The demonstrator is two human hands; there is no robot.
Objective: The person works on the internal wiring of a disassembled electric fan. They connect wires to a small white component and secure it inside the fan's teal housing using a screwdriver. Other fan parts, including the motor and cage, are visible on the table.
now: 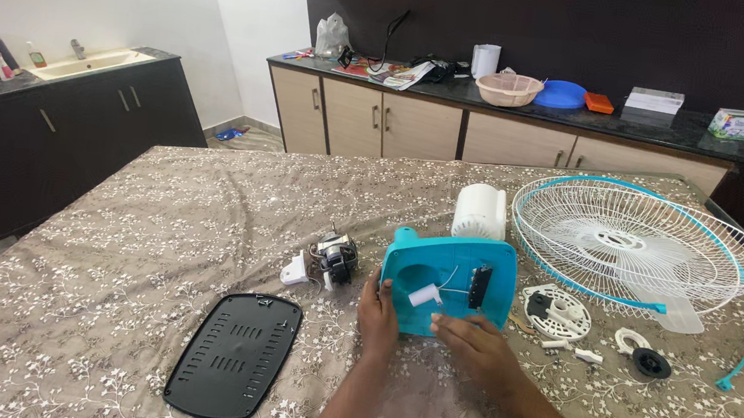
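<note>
A turquoise fan base housing (453, 262) lies open side up on the patterned table (162, 216). Inside it sit a small white cylinder with thin white wires (425, 295) and a black switch block (479, 286). My left hand (376, 314) rests on the housing's near left edge, fingers curled over the rim. My right hand (479, 348) lies at the near edge, fingertips touching the inside close to the white cylinder. A chain bracelet is on my right wrist. Behind the housing stands a white ribbed motor cover (481, 211).
A small fan motor (334, 258) with a white plug lies left of the housing. A black vented bottom plate (235, 355) is at the near left. Wire fan guards with clear blades (632, 243), a white round plate (558, 310) and small knobs (650, 361) lie right. Cabinets line the walls.
</note>
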